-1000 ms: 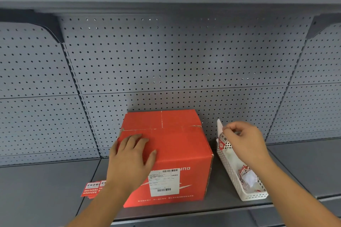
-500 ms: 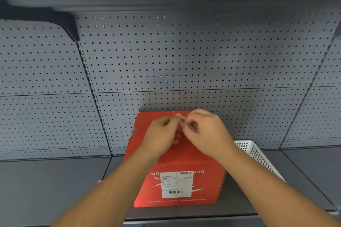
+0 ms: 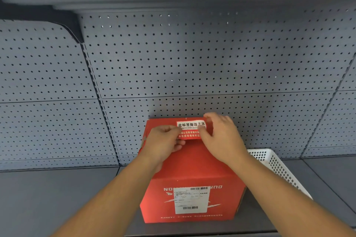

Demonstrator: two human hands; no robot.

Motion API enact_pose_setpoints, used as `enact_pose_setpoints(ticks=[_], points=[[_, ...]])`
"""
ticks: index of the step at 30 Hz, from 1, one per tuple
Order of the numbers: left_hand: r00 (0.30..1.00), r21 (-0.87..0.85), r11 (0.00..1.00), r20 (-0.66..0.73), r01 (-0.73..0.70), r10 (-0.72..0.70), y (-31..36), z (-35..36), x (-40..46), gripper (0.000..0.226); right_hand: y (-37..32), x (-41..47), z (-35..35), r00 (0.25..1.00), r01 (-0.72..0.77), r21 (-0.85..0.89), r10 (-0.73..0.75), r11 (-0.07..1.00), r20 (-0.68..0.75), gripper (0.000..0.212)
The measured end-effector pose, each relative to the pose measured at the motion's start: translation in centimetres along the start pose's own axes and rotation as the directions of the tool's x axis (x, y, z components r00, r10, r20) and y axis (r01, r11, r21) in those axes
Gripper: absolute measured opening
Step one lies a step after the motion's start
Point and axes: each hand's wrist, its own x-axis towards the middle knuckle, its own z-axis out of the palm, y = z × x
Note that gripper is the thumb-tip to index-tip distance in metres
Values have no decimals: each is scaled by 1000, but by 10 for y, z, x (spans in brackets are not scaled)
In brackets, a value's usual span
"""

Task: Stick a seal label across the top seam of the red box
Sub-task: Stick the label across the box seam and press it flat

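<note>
Both hands [image 3: 192, 140] pinch the seal label [image 3: 190, 130], seam apparently hidden.

Quick count: one red box [image 3: 194, 167], one seal label [image 3: 191, 130], one shipping label [image 3: 191, 200] on its front, one white basket [image 3: 273, 165], two hands – left hand [image 3: 163, 143], right hand [image 3: 221, 136].

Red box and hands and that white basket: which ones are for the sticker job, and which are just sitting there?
For the job:
- red box
- seal label, held over the box top
- left hand and right hand, both pinching the label

Just there:
- white basket beside the box
- grey shelf
- pegboard wall
</note>
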Motion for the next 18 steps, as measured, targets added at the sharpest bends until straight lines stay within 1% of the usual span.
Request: enact_pose_setpoints(ticks=[2, 3, 5, 7, 8, 10, 12, 14, 18], points=[[1000, 16, 1000, -2, -3, 3, -1, -2, 4, 19, 2, 3, 3, 998, -58, 29, 57, 998, 40, 20], [1000, 22, 1000, -4, -3, 3, -1, -2, 6, 19, 3, 4, 4, 995, -81, 49, 78, 995, 62, 20], [1000, 59, 998, -16, -11, 12, -1, -1, 11, 20, 2, 7, 4, 988, -130, 86, 122, 988, 94, 29], [998, 183, 981, -31, -57, 64, -1, -1, 18, 22, 2, 11, 4, 980, -174, 129, 158, 976, 124, 31], [994, 279, 956, -35, -94, 108, -1, -2, 21, 25, 3, 13, 4, 976, -190, 142, 171, 971, 136, 31], [981, 469, 870, -32, -152, 189, 1, -3, 29, 33, 4, 18, 6, 967, -225, 153, 202, 962, 153, 32], [974, 591, 787, -11, -177, 228, 4, -4, 36, 40, 6, 23, 9, 957, -259, 151, 233, 954, 170, 32], [971, 661, 727, 10, -186, 239, 6, -4, 40, 44, 9, 27, 14, 951, -280, 127, 256, 951, 175, 33], [974, 745, 646, 25, -167, 223, 4, -4, 48, 41, 13, 32, 23, 944, -292, 59, 278, 955, 175, 39]])
